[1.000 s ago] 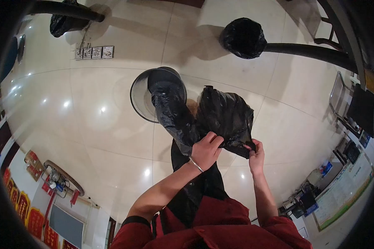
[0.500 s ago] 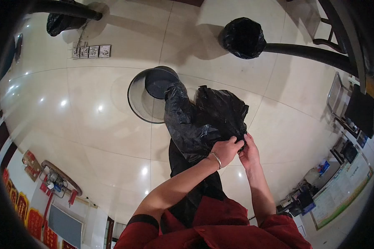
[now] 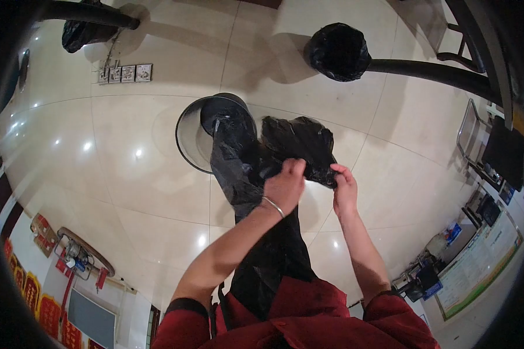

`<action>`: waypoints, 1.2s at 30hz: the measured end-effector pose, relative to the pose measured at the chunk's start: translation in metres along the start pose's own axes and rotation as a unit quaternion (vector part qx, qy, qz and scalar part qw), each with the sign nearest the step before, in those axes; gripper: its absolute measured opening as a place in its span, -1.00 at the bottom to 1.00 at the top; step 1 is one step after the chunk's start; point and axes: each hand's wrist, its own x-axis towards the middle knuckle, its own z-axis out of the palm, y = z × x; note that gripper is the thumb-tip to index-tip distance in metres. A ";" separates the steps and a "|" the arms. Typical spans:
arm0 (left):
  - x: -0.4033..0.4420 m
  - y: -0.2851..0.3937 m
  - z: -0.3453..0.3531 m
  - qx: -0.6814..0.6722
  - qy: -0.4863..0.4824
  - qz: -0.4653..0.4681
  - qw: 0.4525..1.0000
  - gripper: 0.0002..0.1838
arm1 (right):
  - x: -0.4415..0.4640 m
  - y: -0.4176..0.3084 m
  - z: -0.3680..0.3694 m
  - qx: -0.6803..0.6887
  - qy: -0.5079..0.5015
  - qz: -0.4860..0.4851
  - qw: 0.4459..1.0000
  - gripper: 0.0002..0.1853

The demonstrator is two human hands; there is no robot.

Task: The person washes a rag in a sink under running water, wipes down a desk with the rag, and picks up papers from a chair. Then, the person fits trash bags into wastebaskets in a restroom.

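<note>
A crumpled black plastic trash bag [image 3: 300, 139] spreads out in front of me. My right hand [image 3: 344, 189] pinches its right edge between thumb and fingers. Near its middle, my left hand [image 3: 285, 185], with a silver bracelet at the wrist, is closed on a gathered part of the plastic. More black plastic trails to the left and reaches over the rim of a round mesh wastebasket [image 3: 186, 154] that stands on the floor. Whether this is one bag or two I cannot tell. Part of the wastebasket's inside is hidden by the plastic.
A black-lined bin [image 3: 339, 51] stands on the tiled floor by a dark furniture leg [image 3: 431, 72]. Another black bag [image 3: 87, 29] is at the upper left, near a multi-socket strip [image 3: 128, 73]. A whiteboard [image 3: 477, 267] and office items line the right side.
My hands have moved apart and up: the left went leftward, the right stays at the bag's right edge. The bag has shifted left, and more plastic lies over the wastebasket.
</note>
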 end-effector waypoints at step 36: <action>-0.066 -0.097 -0.048 -0.115 0.113 -0.033 0.986 -0.84 | 0.209 -0.085 0.039 -0.178 -0.052 -0.067 0.980 -0.83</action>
